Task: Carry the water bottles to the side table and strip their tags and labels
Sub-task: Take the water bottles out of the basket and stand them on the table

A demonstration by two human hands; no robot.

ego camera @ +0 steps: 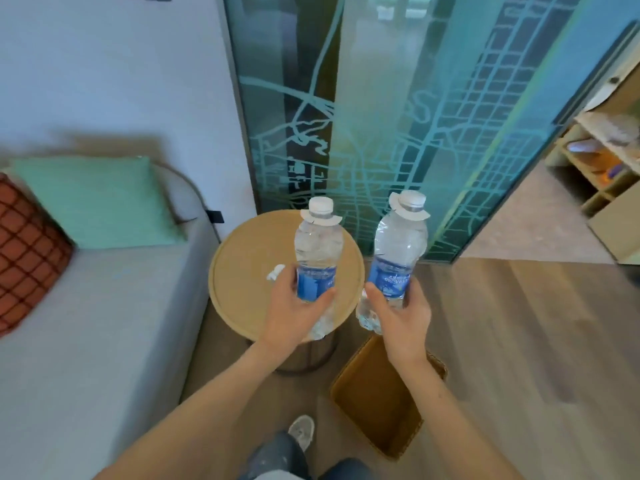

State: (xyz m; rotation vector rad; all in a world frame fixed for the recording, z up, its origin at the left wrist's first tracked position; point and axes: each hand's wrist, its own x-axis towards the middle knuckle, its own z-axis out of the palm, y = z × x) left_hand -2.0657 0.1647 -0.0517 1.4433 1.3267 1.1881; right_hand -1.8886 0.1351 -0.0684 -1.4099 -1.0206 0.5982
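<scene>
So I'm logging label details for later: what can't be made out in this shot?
- Head view: blue label print on left bottle is blurred, partly hidden by the left hand.
- Right bottle base is hidden behind the right hand.
- White scrap on side table: too small.

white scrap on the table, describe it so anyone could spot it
Find the round tan table beside the grey bed. The white scrap lies on its top, just left of the left hand. It is the only loose thing there.
</scene>
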